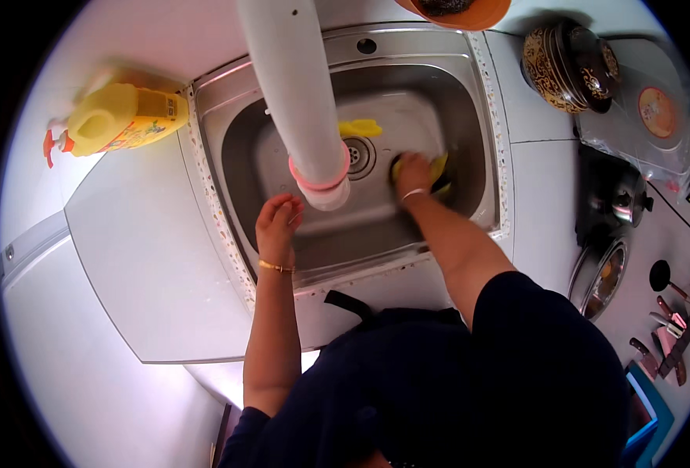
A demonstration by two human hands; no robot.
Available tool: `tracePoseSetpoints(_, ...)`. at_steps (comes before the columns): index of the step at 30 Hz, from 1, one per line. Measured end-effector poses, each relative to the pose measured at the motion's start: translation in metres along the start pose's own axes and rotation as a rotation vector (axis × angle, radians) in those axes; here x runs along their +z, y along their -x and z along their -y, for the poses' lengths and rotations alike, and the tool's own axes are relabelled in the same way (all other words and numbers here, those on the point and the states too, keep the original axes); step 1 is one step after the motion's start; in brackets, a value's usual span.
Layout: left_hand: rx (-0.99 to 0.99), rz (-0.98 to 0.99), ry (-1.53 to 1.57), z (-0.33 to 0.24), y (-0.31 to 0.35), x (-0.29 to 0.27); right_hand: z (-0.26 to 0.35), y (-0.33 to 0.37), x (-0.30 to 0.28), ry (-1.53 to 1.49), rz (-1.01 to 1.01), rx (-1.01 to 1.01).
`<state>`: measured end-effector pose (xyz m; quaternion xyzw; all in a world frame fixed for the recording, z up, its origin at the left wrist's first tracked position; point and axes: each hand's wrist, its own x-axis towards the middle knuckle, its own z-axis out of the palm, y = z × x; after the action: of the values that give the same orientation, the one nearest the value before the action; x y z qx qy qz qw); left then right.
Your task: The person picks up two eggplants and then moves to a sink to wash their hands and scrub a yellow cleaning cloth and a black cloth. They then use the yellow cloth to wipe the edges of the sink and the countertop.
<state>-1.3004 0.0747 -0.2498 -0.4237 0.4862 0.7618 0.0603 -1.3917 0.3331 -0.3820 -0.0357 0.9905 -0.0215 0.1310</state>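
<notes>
A stainless steel sink (345, 271) lies in front of me. Inside its right half, my right hand (414, 173) reaches down, closed on a yellow and black thing (440, 175). Motion blurs the fingers, and the kind of thing cannot be made out. My left hand (277, 224) hovers over the sink's left front side, its fingers curled in with nothing visible in them. Close by it is the end of a thick white pipe (294, 86) with a pink ring (322, 181). A flat yellow piece (360, 127) lies beside the drain (357, 157).
To the left, a yellow pump bottle (130, 121) lies by the sink. An orange bowl (470, 14) is at the far edge. On the right are a dark patterned pot (567, 66), a lidded pot (629, 199), a metal bowl (604, 277) and several knives (665, 339).
</notes>
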Motion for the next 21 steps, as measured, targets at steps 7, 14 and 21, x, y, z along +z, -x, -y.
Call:
tracePoseSetpoints(7, -0.048, 0.028, -0.019, 0.006, 0.003, 0.004, 0.145, -0.029, 0.008, -0.363, 0.154, -0.630)
tracePoseSetpoints(14, -0.025, -0.125, 0.005, 0.006, 0.004, -0.016, -0.044, -0.099, -0.026, -0.011, -0.152, -0.260)
tracePoseSetpoints(21, -0.042, -0.041, 0.051, 0.007, 0.010, 0.007, 0.005, -0.078, -0.001, -0.245, -0.252, 0.182)
